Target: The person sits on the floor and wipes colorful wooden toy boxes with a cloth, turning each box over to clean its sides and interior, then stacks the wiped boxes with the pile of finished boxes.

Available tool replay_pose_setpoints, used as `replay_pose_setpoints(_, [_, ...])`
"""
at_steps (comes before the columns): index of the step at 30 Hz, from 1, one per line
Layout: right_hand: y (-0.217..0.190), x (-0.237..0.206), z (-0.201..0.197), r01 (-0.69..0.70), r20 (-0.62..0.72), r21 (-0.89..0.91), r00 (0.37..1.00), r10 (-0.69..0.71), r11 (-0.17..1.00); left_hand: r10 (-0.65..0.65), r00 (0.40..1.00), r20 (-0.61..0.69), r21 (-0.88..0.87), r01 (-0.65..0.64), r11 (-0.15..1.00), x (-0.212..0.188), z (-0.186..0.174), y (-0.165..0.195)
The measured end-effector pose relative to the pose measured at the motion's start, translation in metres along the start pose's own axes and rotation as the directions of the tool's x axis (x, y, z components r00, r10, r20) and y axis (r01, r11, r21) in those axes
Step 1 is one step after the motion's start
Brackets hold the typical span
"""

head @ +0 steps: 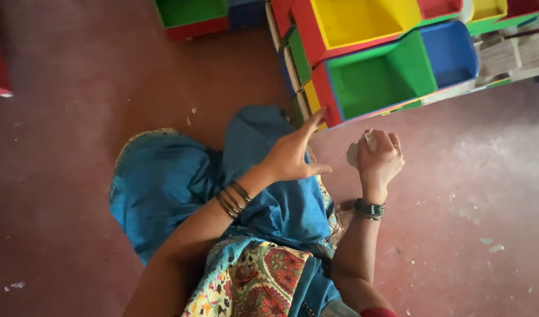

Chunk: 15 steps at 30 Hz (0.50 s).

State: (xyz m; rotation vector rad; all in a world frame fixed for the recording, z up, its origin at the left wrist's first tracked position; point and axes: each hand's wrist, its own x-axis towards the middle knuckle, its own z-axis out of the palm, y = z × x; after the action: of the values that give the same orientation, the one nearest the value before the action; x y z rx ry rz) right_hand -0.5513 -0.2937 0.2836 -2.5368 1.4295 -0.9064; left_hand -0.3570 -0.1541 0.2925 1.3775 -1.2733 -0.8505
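My left hand (293, 155) is spread open, fingertips touching the lower corner of a red-framed wooden box (331, 97) with a green inside. My right hand (380, 157) is closed around a small pale crumpled piece (369, 140), maybe cloth or sandpaper, held just below that box. Bangles sit on both wrists. I am seated on the floor with blue cloth (163, 182) over my knees.
Several painted open boxes lie together at the top: yellow (363, 20), blue (448, 53), another green one (190, 12). Pale stacked pieces (513, 54) sit at the far right. The dark red floor (75, 117) carries white dust and flakes on the right.
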Motion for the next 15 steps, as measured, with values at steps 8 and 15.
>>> replay_pose_setpoints(8, [0.015,-0.016,-0.005,-0.095,0.056,0.048,0.994,0.092,0.994,0.008,1.000,-0.018,-0.094,-0.010,0.995,0.006,0.000,-0.006])
replay_pose_setpoints(15, [-0.007,-0.007,-0.011,-0.037,0.045,0.140,0.999,0.031,0.989,0.051,0.999,0.020,0.128,-0.053,0.990,0.001,-0.001,-0.016])
